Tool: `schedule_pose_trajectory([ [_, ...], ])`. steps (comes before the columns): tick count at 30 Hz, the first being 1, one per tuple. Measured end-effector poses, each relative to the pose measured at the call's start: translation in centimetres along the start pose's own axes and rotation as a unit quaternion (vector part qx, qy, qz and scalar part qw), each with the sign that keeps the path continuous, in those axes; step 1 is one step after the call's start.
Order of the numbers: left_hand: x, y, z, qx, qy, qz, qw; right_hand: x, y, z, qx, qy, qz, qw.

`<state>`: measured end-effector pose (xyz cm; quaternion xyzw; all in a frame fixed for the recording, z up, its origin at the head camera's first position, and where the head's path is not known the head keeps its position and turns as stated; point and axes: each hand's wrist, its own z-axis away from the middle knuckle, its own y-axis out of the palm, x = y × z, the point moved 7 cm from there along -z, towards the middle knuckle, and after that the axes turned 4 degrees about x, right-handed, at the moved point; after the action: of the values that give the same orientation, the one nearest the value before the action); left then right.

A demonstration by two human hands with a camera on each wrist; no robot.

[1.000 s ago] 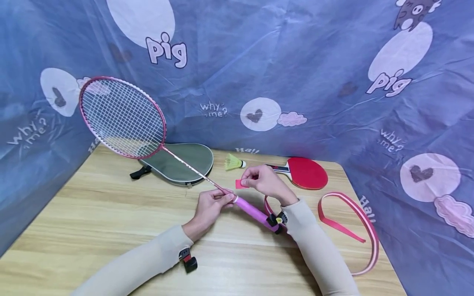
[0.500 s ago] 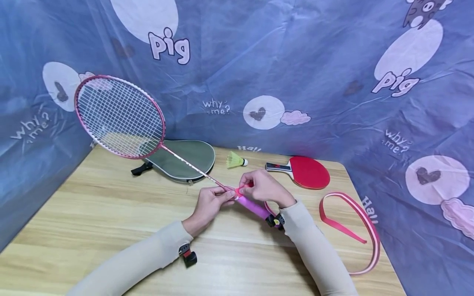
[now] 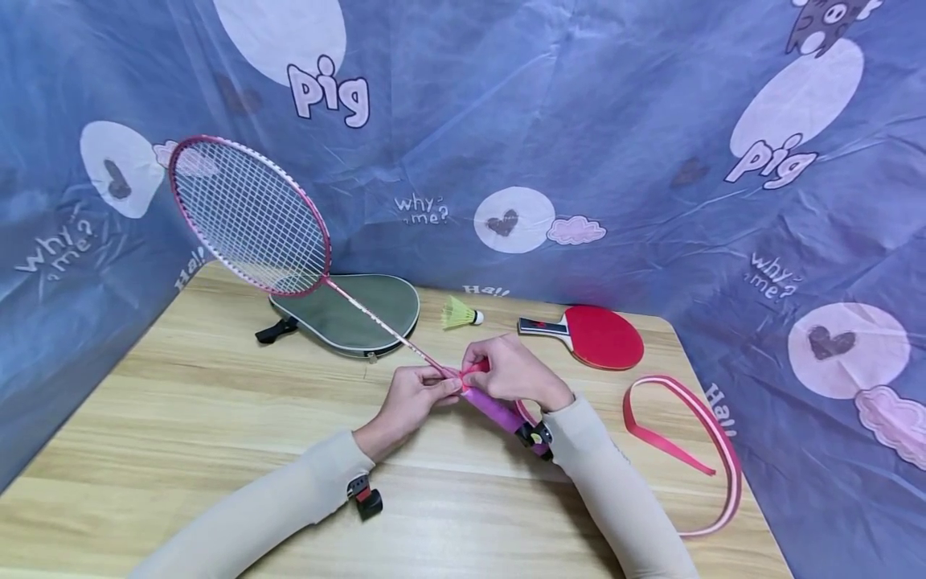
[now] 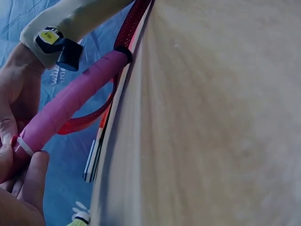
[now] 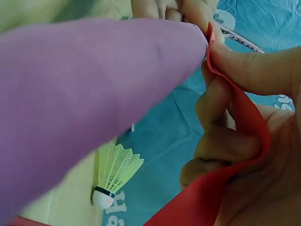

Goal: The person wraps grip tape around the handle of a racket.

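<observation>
A badminton racket [image 3: 253, 217] slants up to the left, its head raised in front of the blue cloth. My left hand [image 3: 407, 404] grips it where the shaft meets the pink-wrapped handle [image 4: 70, 103]. At this top end my right hand [image 3: 512, 370] pinches the end of a red grip tape [image 5: 202, 197] between thumb and finger, against the handle's edge. In the right wrist view the tape runs back through the palm, under the curled fingers. A white ring shows at the handle's top in the left wrist view, partly hidden by fingers.
A looped red tape length [image 3: 723, 450] with a pale stripe lies at the table's right. Behind the hands are a green racket cover [image 3: 354, 314], a yellow shuttlecock [image 3: 459, 314] and a red table tennis bat [image 3: 604, 338]. Blue patterned cloth [image 3: 434, 121] walls the table's back and sides.
My right hand has brought the tape end down and left onto the top of the handle, beside the left fingers. The racket head has swung slightly right and up.
</observation>
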<state>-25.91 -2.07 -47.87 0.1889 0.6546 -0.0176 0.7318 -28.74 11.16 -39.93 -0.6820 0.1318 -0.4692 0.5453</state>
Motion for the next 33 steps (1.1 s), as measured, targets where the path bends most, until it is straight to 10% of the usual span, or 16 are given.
schedule_pose_trajectory([
  [33, -1.8, 0.5, 0.1, 0.049, 0.052, -0.111, 0.9912, -3.7, 1.7, -0.8, 0.081, 0.038, -0.274, 0.9576],
])
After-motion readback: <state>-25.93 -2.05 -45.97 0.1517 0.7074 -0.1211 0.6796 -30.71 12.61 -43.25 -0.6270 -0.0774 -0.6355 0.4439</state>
